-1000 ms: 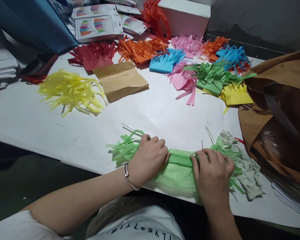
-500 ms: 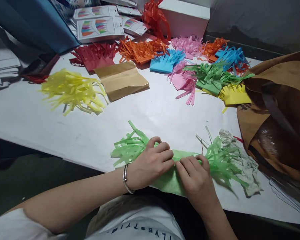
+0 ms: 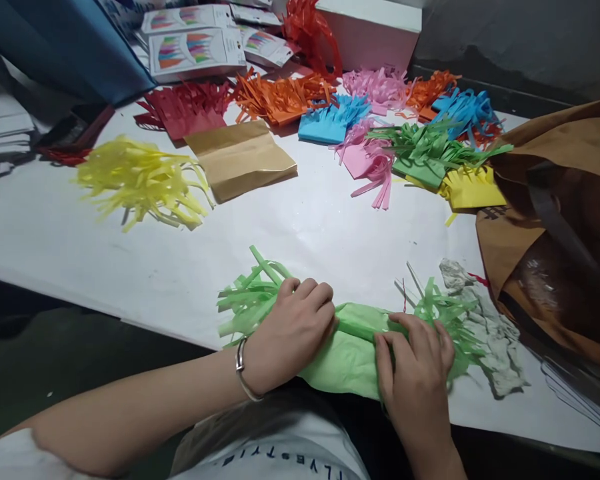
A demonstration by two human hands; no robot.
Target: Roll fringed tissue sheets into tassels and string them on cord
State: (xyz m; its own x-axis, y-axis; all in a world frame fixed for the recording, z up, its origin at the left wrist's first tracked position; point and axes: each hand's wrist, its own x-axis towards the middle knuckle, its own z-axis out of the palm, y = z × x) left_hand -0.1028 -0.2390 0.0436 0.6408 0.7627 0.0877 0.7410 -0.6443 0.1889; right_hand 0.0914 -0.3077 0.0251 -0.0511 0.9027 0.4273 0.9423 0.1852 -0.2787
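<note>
A sheet of light green tissue paper (image 3: 343,363), cut into fringe at both ends, lies at the table's front edge with a narrow rolled fold along its middle. My left hand (image 3: 295,330), a silver bracelet at its wrist, has its fingers curled down on the left part of that fold. At the fold's right part, the thumb and fingers of my right hand (image 3: 420,360) are closed on the paper. The fingertips of my left hand are partly hidden. Green strips fan out beyond both hands.
Behind lie a yellow tassel bundle (image 3: 143,180), brown folded paper (image 3: 243,160) and several fringed bundles, including a blue one (image 3: 325,127). Crumpled whitish paper (image 3: 495,340) and a brown bag (image 3: 555,233) stand at the right. Printed packs (image 3: 195,57) and a white box (image 3: 370,33) are at the back.
My hands have moved apart, the right one further right along the fold and the left one slightly left. More of the rolled middle shows between them.
</note>
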